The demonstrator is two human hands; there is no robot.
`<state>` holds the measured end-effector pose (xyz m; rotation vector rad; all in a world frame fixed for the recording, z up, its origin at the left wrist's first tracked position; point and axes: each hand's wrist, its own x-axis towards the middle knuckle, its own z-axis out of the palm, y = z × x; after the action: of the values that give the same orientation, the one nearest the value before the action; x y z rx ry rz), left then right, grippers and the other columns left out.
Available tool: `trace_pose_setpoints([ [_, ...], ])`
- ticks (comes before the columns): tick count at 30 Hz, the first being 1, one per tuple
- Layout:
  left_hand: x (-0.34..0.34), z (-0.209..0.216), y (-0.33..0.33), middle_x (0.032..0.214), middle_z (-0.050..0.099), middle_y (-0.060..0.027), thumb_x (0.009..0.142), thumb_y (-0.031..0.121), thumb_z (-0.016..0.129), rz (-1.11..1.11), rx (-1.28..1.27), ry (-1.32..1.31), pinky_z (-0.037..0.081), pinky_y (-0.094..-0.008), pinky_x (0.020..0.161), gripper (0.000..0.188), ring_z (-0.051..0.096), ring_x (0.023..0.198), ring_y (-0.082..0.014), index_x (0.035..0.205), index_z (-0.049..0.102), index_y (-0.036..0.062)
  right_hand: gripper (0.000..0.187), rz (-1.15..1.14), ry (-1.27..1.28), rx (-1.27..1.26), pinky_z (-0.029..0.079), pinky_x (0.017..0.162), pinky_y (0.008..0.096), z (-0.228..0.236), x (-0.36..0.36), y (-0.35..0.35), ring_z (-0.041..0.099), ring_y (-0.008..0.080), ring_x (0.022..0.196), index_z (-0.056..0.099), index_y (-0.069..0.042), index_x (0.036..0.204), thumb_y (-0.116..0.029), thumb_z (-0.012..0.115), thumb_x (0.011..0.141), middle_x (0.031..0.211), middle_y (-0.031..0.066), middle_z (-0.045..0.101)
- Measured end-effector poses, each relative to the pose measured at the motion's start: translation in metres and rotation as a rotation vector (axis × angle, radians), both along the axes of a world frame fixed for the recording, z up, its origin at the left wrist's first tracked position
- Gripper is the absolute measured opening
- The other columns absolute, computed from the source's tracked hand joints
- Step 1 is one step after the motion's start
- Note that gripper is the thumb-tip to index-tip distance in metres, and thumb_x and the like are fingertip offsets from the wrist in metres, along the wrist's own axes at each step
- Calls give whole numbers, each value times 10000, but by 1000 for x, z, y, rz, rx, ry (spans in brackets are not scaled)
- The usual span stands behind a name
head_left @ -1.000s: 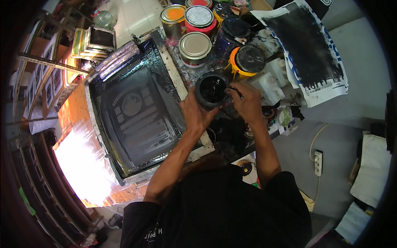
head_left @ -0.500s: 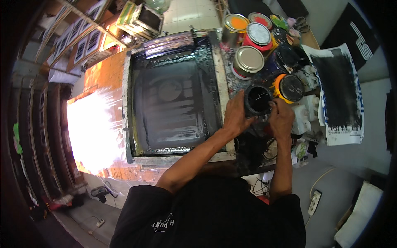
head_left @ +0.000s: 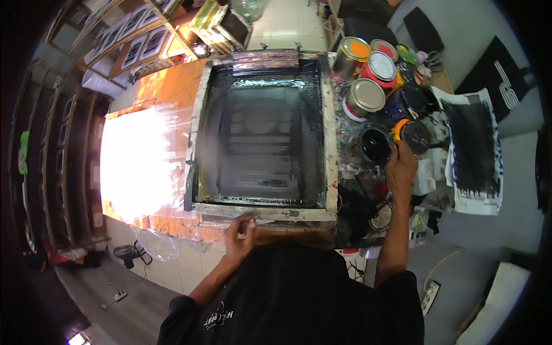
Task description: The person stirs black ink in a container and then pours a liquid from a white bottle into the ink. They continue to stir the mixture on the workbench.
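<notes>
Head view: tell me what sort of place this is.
Most likely a screen-printing workshop. A wood-framed printing screen coated in black ink lies on the bench, paint cans crowd beside it near the right hand, and an ink-smeared sheet lies at the right.

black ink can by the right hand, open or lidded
Open: the black ink can stands upright with no lid, its dark inside showing; the right hand rests beside it.

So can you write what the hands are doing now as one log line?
left hand: on near edge of screen frame | right hand: at open black ink can | closed paint cans: behind
</notes>
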<state>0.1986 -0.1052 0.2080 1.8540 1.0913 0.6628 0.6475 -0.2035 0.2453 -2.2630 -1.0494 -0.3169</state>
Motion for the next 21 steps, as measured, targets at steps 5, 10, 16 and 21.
trace_pose_setpoints([
  [5, -84, -83, -17, 1151, 610, -228, 1001, 188, 596, 153, 73, 283, 485, -428, 860, 338, 603, 1016, -316, 1258, 562, -28, 94, 41, 65, 157, 515, 707, 440, -28, -7, 24, 679, 376, 813, 674, -20, 971, -87, 665, 905, 892, 180, 697],
  [10, -85, -115, -21, 1353, 476, -299, 975, 306, 600, 129, 359, 482, 353, -567, 1005, 524, 466, 1173, -477, 1369, 490, -21, 67, 59, 47, -96, 509, 687, 417, 16, -18, 6, 667, 375, 783, 677, -25, 955, -72, 660, 910, 843, 168, 682],
  [16, -80, -124, -20, 1352, 485, -291, 981, 385, 559, 129, 431, 525, 356, -545, 982, 573, 474, 1165, -465, 1388, 492, -13, 60, 250, -30, 123, 512, 683, 413, 2, 9, 24, 669, 368, 797, 681, -28, 943, -55, 661, 893, 856, 162, 682],
  [21, -84, -128, -22, 1337, 496, -279, 986, 388, 543, 153, 488, 513, 357, -539, 970, 560, 487, 1144, -458, 1394, 501, 6, 32, 224, -177, -18, 500, 665, 440, 0, 14, 21, 652, 373, 771, 643, -24, 909, -33, 652, 880, 817, 161, 658],
])
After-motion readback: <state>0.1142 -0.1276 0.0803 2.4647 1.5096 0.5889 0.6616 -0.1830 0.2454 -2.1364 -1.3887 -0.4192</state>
